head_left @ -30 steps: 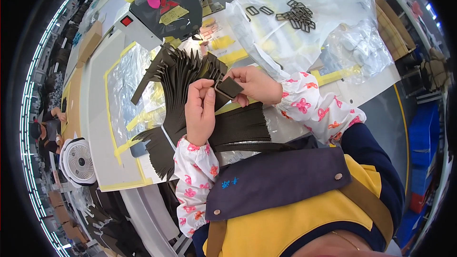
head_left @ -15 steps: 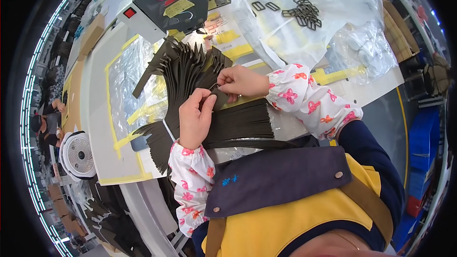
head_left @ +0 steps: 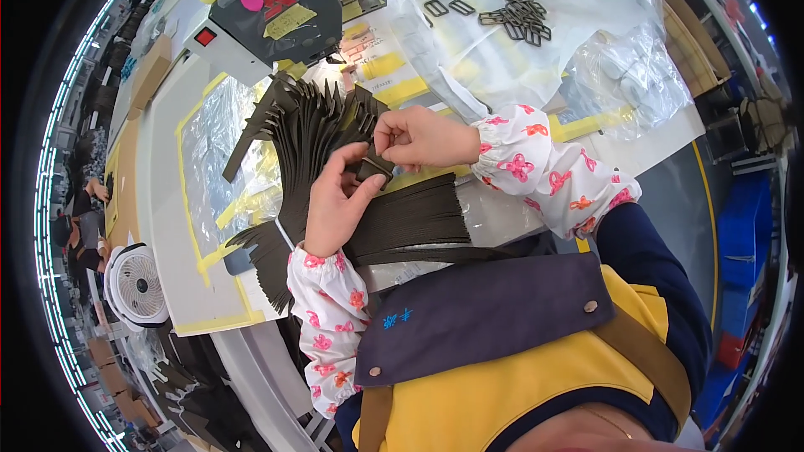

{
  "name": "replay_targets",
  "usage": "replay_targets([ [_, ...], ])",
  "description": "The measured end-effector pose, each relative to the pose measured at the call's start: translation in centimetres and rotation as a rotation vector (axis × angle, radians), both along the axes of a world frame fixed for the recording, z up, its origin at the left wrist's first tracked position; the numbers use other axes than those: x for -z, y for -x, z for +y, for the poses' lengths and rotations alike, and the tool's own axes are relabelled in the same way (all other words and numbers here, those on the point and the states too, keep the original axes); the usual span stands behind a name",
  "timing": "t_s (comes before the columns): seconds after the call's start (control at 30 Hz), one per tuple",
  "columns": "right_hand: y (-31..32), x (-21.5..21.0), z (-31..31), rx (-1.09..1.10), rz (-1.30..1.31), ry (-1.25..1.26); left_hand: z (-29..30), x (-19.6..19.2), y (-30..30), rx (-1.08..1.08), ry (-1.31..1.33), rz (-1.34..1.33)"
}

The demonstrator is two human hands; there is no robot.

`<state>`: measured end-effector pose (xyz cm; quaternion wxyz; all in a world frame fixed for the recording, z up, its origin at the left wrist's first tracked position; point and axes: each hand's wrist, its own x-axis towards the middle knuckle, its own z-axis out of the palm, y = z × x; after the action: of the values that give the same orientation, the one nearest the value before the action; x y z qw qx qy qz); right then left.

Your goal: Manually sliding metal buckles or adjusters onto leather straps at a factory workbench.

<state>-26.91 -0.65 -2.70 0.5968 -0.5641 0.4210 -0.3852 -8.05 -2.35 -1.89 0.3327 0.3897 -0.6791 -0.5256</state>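
Observation:
My left hand [head_left: 333, 208] is closed, thumb and fingers pinching the end of a dark olive webbing strap [head_left: 374, 169]. What looks like a dark slide buckle sits at that end, partly hidden by my fingers. Just above and to the right, my right hand [head_left: 425, 139] has its thumb and index pressed together at the same strap end; its fingertips partly cover what they grip. A thick bundle of dark straps [head_left: 306, 130] fans out beyond my left hand. More straps [head_left: 414, 216] lie in a flat stack beneath my wrists, their cut ends toward the right.
Several rectangular slide buckles [head_left: 521, 17] rest on white plastic sheeting [head_left: 444, 42] at the far right. A dark machine [head_left: 276, 12] with a red switch stands at the far left. Clear plastic [head_left: 641, 84] lies on the right side of the table [head_left: 197, 285]. A white fan [head_left: 137, 285] is at left.
The strap end in my left hand has tilted, showing its edge more. My left thumb and fingers have spread slightly. My right fingertips have shifted a little up and away from it.

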Motion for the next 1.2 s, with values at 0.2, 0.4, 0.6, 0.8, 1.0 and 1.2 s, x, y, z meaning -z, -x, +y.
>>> replay_targets([
  [0.2,4.7,-1.8,-0.1,0.246,0.197,0.125,-1.4,0.7,1.9,-0.012,0.245,-0.188],
  [0.4,12.0,1.4,0.7,0.448,0.808,0.399,-0.5,-0.7,4.5,0.068,0.548,-0.284],
  [0.6,9.8,2.0,1.9,0.175,0.668,0.557,-2.4,0.3,11.4,0.308,0.943,-0.513],
  [0.8,16.4,1.9,0.4,0.690,0.987,0.701,-3.7,1.5,12.5,0.344,0.962,-0.618],
  [1.0,23.5,4.3,-0.3,0.934,1.435,0.378,-4.3,2.1,8.8,0.278,0.861,-0.719],
  [1.2,18.9,1.2,-1.1,0.328,0.832,0.383,-3.7,2.1,7.7,0.235,0.901,-0.634],
])
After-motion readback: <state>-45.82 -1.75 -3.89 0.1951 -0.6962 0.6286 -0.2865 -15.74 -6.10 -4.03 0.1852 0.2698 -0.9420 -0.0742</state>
